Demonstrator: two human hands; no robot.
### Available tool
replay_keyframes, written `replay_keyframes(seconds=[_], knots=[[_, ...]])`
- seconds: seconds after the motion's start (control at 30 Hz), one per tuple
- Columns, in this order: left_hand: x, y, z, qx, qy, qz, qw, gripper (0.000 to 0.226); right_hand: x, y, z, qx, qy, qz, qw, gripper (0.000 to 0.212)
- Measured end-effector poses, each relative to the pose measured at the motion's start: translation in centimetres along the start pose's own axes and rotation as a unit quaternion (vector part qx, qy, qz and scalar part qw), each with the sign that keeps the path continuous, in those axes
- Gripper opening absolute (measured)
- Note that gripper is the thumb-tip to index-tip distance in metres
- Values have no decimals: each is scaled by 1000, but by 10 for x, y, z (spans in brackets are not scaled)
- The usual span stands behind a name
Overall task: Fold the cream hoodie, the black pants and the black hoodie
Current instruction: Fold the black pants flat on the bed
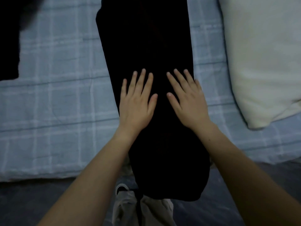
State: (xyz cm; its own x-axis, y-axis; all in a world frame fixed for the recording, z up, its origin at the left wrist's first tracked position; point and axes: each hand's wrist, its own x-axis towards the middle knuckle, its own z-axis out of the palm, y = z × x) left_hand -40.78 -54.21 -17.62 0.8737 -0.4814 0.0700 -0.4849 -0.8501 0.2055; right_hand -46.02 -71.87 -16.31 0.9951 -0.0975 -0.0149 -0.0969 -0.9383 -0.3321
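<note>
The black pants (146, 38) lie as a long narrow strip down the middle of the bed, their near end hanging over the bed's front edge. My left hand (136, 101) and my right hand (187, 101) both press flat on the pants, side by side, fingers straight and spread. A cream garment, apparently the cream hoodie (263, 59), lies folded at the right. Another black garment, likely the black hoodie (9, 38), shows at the far left, partly cut off by the frame.
The bed carries a light blue plaid sheet (57, 103). Its front edge runs across the lower part of the view, with dark floor below. My own legs in beige trousers (143, 211) stand against the bed under the hanging pants.
</note>
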Motion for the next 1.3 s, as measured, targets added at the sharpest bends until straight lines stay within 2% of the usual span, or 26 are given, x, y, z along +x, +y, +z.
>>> replay_keyframes(seconds=[0.13, 0.23, 0.33, 0.43, 0.6, 0.67, 0.77, 0.87, 1.0, 1.1, 1.17, 1.23, 1.3], knots=[[1, 3, -13, -9, -31, -7, 999, 58, -1, -7, -8, 16, -21, 19, 999, 55], [6, 1, -28, -61, -41, -7, 997, 56, 6, -13, -22, 10, -24, 30, 999, 52], [37, -20, -46, -114, 29, 35, 992, 47, 45, -12, -39, 39, 27, 8, 999, 49], [91, -40, -59, -100, 66, 38, 992, 51, 104, -12, -47, 42, 57, -10, 997, 50], [199, -73, -55, -29, 41, 10, 999, 60, 209, -10, -39, -6, 76, -34, 996, 56], [229, -87, -45, -6, 24, 9, 1000, 60, 236, 6, -32, -24, 57, -13, 998, 56], [245, -92, -23, 39, -35, 30, 998, 61, 242, 28, -21, 6, 13, 46, 999, 56], [244, -92, -14, 24, -47, 25, 998, 58, 243, 30, -19, 25, 5, 45, 999, 55], [254, -101, -27, -62, -4, 38, 997, 55, 271, 24, -42, 52, 61, 29, 996, 54], [304, -124, -39, -122, 95, 13, 988, 52, 337, 23, -63, 130, 62, 28, 989, 53], [347, -134, -47, -235, 88, -71, 966, 49, 387, 23, -72, 191, 24, 33, 981, 55], [388, -140, -49, -372, 51, -141, 916, 46, 426, 24, -77, 216, -9, 31, 976, 60], [414, -146, -45, -410, 21, -179, 894, 46, 449, 27, -80, 255, -29, 22, 966, 63]])
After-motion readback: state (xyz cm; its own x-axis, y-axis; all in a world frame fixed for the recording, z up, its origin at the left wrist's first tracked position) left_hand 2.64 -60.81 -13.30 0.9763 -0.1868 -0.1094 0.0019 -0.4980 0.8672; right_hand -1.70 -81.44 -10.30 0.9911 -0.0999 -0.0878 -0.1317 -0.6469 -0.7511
